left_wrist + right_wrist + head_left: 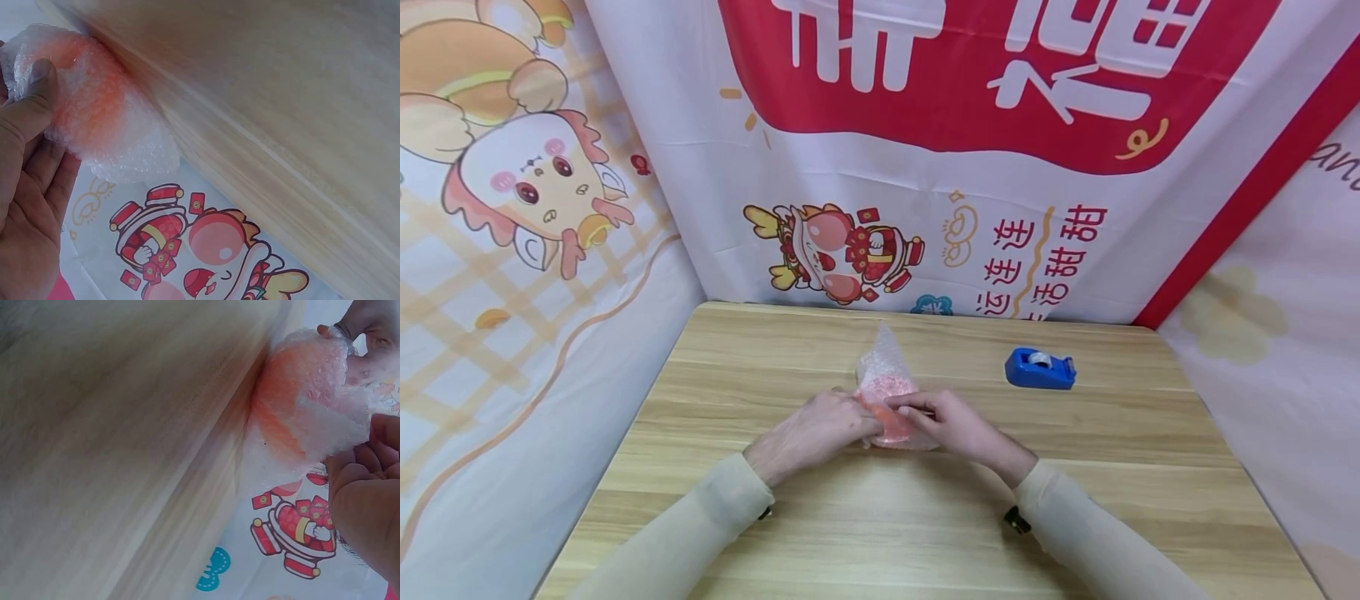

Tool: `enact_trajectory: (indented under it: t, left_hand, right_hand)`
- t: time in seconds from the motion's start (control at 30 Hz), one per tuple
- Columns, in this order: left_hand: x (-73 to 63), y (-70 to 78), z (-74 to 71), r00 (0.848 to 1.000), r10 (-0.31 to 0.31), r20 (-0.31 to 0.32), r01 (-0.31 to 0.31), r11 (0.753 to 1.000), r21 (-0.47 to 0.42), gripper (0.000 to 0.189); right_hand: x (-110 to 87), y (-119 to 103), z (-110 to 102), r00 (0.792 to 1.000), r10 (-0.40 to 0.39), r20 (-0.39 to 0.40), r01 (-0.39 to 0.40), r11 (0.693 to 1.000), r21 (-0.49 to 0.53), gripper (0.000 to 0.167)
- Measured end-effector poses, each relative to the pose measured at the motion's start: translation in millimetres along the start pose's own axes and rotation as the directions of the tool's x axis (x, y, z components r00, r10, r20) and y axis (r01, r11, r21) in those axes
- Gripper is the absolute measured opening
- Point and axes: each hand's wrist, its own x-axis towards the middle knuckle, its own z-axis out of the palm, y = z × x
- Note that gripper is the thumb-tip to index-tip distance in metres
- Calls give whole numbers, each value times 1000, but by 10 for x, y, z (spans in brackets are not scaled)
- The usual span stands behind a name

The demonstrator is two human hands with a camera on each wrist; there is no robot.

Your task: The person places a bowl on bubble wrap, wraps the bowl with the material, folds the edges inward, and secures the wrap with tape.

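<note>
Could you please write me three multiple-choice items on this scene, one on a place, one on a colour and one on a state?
1. Where is the tape dispenser?
A. right of the hands on the table
B. in the left hand
C. on the floor

2. What colour is the dispenser?
A. green
B. blue
C. yellow

3. What is the state of the bubble-wrap bundle?
A. lying untouched
B. taped to the wall
C. held by the left hand and right hand

Key: 1 A, it stands apart, to the right. 2 B, its body is blue. 3 C, fingers of both grip it.
</note>
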Motion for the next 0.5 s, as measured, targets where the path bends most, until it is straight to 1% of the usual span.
enact_trajectory:
  t: [0.13,0.2,0.27,0.4,0.5]
  left_hand:
    - [-23,-7,1,1000,5,-29,-5,1000,-8,13]
    - [-31,-8,4,999,6,-40,-7,1000,-13,17]
    - [-35,-9,-1,999,12,-48,-13,1000,-18,16]
    - [-44,-16,-19,999,11,-51,-12,1000,-19,19]
    - [-55,-36,-38,998,0,-66,-3,999,-45,25]
  right_hand:
    - [-34,-52,42,997,-48,55,52,995,-84,36]
    - [-50,-80,70,995,-58,81,68,989,-133,40]
    - [-64,-100,95,993,-58,102,76,980,-184,45]
    - [-71,-122,122,992,-55,116,84,962,-260,53]
    - [-69,-118,127,991,-63,117,95,951,-294,53]
